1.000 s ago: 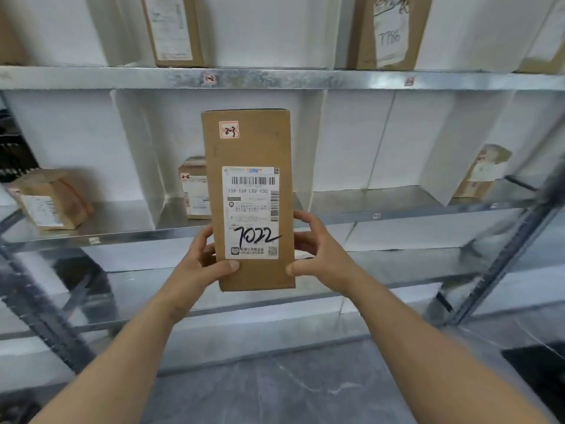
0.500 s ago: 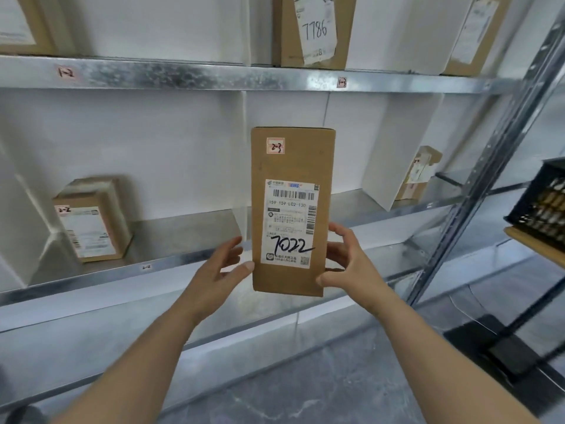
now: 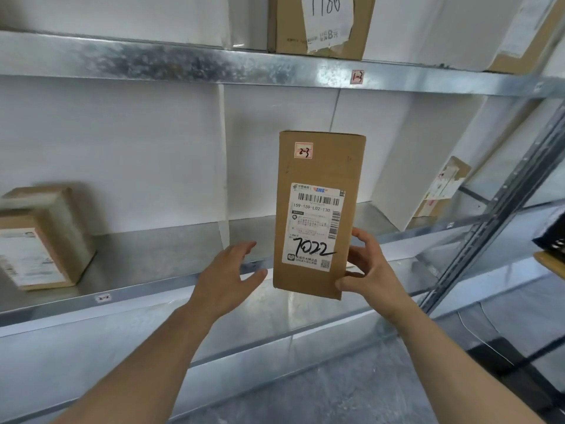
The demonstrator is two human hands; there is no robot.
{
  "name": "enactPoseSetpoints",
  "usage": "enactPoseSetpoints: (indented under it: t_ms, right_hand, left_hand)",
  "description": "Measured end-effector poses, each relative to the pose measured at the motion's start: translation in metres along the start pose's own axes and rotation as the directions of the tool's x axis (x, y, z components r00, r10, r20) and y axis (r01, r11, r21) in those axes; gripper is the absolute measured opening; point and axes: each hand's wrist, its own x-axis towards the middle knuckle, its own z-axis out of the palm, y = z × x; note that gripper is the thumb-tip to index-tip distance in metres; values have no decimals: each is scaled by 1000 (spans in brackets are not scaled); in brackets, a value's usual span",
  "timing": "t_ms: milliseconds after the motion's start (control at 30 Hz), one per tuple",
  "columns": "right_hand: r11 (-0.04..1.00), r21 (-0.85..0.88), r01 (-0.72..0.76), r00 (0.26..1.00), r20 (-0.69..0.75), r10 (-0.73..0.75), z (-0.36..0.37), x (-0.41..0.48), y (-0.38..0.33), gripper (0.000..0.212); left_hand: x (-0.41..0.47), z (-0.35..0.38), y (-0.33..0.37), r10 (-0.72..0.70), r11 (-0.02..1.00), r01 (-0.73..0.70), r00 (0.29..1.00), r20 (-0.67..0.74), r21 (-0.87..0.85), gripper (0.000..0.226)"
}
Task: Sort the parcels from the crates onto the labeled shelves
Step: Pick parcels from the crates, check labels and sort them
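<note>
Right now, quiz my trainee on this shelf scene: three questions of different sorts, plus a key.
1. True or false: the left hand grips the tall parcel.
2. Which number is handwritten on its shipping label? A 7786, B 7022, C 1302.
3. Fill in: the small sticker near the parcel's top reads ___.
Key: 1 false, only the right hand grips it, the left hand is open beside it; 2 B; 3 2-3.

A parcel storeroom or sorting depot: galvanised metal shelves (image 3: 183, 61) with small numbered tags (image 3: 356, 77), white dividers (image 3: 394, 166) splitting them into bays, and cardboard parcels (image 3: 321, 166) bearing barcoded shipping labels (image 3: 315, 224), above a grey floor (image 3: 336, 393).
</note>
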Motion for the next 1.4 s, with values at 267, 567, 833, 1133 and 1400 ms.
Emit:
enactPoseSetpoints:
  t_ms: [267,567,833,1133,1400]
  right_hand:
    - [998,36,60,995,74,-63,-14,86,18,87]
    - [996,55,66,971,227,-76,-14,178,44,93]
    - [999,3,41,927,374,-39,15,214,55,107]
    - [977,-155,149,892,448,-65,32,237,89,117]
    - [945,-283,166,889,458,-19,30,236,83,120]
  left_hand:
    - [46,23,8,-58,980,66,997,-47,188,58]
    - [98,38,15,-244,949,257,966,-87,184,68]
    - [132,52,18,-419,897,379,894,-161,-229,48]
    - [139,77,6,-525,845,469,818,-236,-255,50]
    - [139,79,6,-555,826,499,799,-231,-260,50]
